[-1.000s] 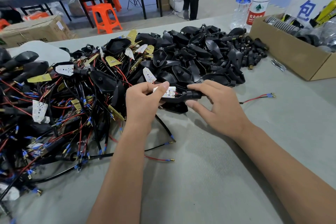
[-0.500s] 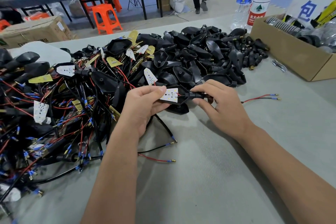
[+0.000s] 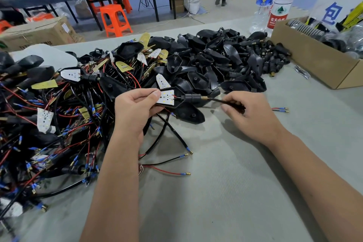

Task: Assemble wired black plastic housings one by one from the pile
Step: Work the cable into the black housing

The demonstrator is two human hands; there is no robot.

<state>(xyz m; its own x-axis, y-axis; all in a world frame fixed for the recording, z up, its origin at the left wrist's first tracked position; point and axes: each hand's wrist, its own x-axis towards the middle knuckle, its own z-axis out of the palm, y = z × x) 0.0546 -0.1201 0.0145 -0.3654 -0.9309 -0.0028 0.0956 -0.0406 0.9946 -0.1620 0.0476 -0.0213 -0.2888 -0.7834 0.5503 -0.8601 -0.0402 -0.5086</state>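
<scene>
our left hand (image 3: 135, 107) gripped a black plastic housing (image 3: 177, 101) just above the counter (image 3: 225, 192), thumb pressed on the white led board (image 3: 167, 97) seated in the housing's open face. red wires ran from the board into the housing's black stem (image 3: 193, 98), which pointed to the right and ended in a brass threaded tip (image 3: 204, 98). our right hand (image 3: 253, 116) pinched the black sheathed cable (image 3: 225, 102) coming out of that tip, fingers curled around it, and the cable's red and black leads with blue and brass terminals (image 3: 280, 109) lay on the counter past the hand. the housing sat at the near edge of the pile of empty black housings (image 3: 212, 65), which spread across the middle of the counter. to the left lay a tangle of wired units (image 3: 49, 114), red and black leads mixed with white and yellow boards. another empty black housing (image 3: 188, 115) rested on the counter right under the held one. at the far right stood a cardboard box (image 3: 314, 61) with metal and black parts inside, and two clear water bottles (image 3: 275, 2) stood just behind it. beyond the counter we saw an orange stool (image 3: 115, 19).
</scene>
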